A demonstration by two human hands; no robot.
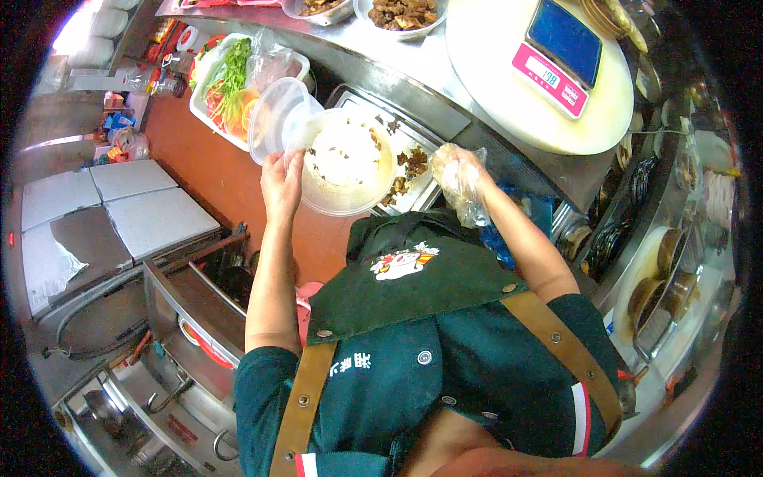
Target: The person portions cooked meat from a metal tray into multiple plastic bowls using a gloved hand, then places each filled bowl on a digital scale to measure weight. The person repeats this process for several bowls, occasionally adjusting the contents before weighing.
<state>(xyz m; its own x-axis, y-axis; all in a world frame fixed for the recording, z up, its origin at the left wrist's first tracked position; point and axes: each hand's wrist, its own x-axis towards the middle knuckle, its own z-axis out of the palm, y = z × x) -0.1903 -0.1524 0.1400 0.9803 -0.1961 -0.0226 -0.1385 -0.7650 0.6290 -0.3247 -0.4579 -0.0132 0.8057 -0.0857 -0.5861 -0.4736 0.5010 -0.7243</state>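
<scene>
My left hand (282, 185) pinches the rims of clear plastic containers: a large round tub (349, 200) with dark crumbs inside, and other clear round plastic pieces (271, 119) beside it. The tub is over a metal tray (420, 134) that bears small dark brown food pieces (414, 164). Just right of those pieces is my right hand (459, 173), in a loose clear plastic glove, fingers bent together; its palm side is hidden, so whether it holds anything cannot be told.
A digital scale (557, 59) lies on a round white board (506, 113) upon the steel counter. Tubs of brown food (402, 15) stand at the counter's back. At the left are a white basin (208, 122) of vegetables and several white boxes (155, 220).
</scene>
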